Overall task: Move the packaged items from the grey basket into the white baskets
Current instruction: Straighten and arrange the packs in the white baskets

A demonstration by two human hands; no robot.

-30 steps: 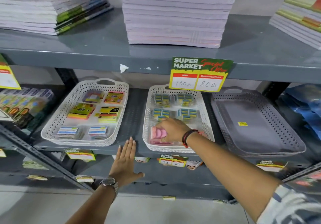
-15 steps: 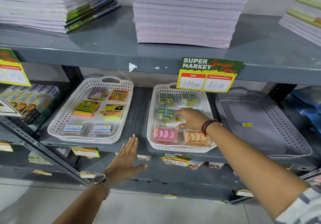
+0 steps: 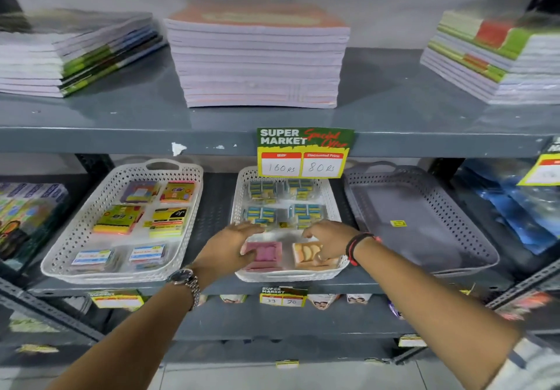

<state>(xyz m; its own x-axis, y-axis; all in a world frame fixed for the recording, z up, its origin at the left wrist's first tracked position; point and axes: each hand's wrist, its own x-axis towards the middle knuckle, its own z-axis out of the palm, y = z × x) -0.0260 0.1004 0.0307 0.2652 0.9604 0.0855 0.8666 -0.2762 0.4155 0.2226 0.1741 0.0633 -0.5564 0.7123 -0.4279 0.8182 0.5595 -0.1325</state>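
Note:
The grey basket (image 3: pixel 424 247) stands at the right of the middle shelf and holds only a yellow sticker. The middle white basket (image 3: pixel 291 277) holds several blue-and-yellow packs (image 3: pixel 262 215) at its back, a pink pack (image 3: pixel 268 256) at its front left and an orange pack (image 3: pixel 304 253) at its front right. My left hand (image 3: pixel 228 248) grips the pink pack's left edge, thumb below and fingers above. My right hand (image 3: pixel 330 238) curls over the orange pack's far side and hides part of it. The left white basket (image 3: pixel 121 277) holds several colourful packs.
Stacks of notebooks (image 3: pixel 257 62) lie on the upper shelf. A price sign (image 3: pixel 304 153) hangs over the back of the middle basket. Blue packages (image 3: pixel 515 208) lie at the far right and boxed goods (image 3: pixel 27 208) at the far left. Price tags line the shelf edge below.
My left hand has left the shelf edge and moved into the middle basket onto the pink pack. My right hand has dropped from the blue packs onto the orange pack. The camera moved closer.

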